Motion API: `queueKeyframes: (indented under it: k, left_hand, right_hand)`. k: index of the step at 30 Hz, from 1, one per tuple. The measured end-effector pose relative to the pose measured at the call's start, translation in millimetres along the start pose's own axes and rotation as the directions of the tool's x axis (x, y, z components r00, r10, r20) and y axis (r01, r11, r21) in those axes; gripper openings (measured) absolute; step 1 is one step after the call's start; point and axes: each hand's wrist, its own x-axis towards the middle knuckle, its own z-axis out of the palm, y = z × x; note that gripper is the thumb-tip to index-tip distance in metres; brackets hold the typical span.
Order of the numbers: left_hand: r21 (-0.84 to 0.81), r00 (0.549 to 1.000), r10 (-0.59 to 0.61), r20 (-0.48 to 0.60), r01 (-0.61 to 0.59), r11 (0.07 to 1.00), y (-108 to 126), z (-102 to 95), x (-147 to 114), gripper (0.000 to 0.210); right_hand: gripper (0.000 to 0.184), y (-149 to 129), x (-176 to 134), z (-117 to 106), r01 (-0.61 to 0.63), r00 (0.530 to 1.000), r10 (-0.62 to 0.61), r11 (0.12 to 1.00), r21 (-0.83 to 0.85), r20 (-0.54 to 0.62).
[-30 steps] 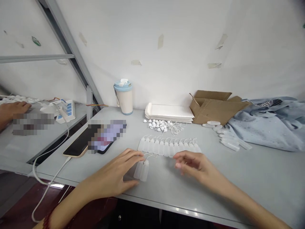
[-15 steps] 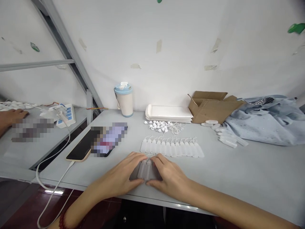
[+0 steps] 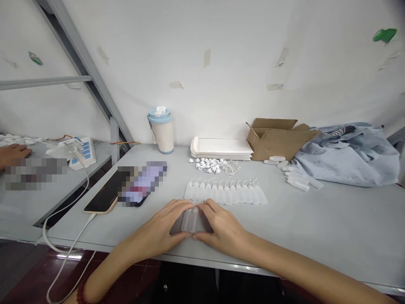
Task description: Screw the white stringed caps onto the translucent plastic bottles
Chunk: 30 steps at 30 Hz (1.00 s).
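Near the front edge of the table, my left hand (image 3: 163,223) and my right hand (image 3: 223,226) meet around two small translucent plastic bottles (image 3: 189,221) lying side by side. Thumbs sit at the near ends and fingertips at the far ends, so both hands are closed on the pair. Just beyond lies a row of several similar bottles (image 3: 224,194), each with a white string loop at its top. Behind that row is a heap of small white pointed caps (image 3: 207,164), and beside it a tangle of white string loops (image 3: 232,168).
Two phones, a dark one (image 3: 106,192) on a charging cable and a lit one (image 3: 145,183), lie at left. Behind stand a lidded cup (image 3: 165,133), stacked white trays (image 3: 221,146) and a cardboard box (image 3: 280,141). Loose tubes (image 3: 297,179) lie by grey-blue cloth (image 3: 348,162). Another person's hand (image 3: 14,154) is far left.
The whole view has shifted slightly, so everything appears a little farther left and up. Both hands keep their hold on the two bottles, with hardly any movement.
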Motion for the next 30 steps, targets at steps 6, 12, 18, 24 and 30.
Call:
queueKeyframes:
  k: [6,12,18,24,30]
  left_hand:
    - [0.040,1.000,-0.001,-0.030,0.002,0.999,4.8,-7.9,0.4,0.056]
    - [0.059,0.995,0.047,-0.090,-0.042,0.997,14.4,-17.5,16.2,0.043]
    - [0.050,0.989,0.095,-0.115,-0.090,0.995,23.4,-19.3,67.8,0.029]
    - [0.172,0.975,0.213,-0.060,-0.200,0.965,27.2,-7.1,151.3,0.022]
    - [0.233,0.965,0.263,-0.021,-0.251,0.940,34.8,12.2,205.0,0.016]
  right_hand:
    - [0.063,10.2,-7.0,-8.8,0.093,0.995,-0.091,0.993,0.066,-0.029]
    - [0.031,43.6,-24.9,-44.5,0.126,0.951,-0.105,0.991,0.053,-0.290]
    - [0.021,115.6,-41.3,-91.1,-0.079,0.855,-0.011,0.985,-0.151,-0.518]
    - [0.021,173.7,-56.4,-105.0,-0.273,0.809,0.028,0.902,-0.333,-0.587]
    - [0.023,187.3,-67.5,-120.7,-0.331,0.832,0.075,0.862,-0.383,-0.549]
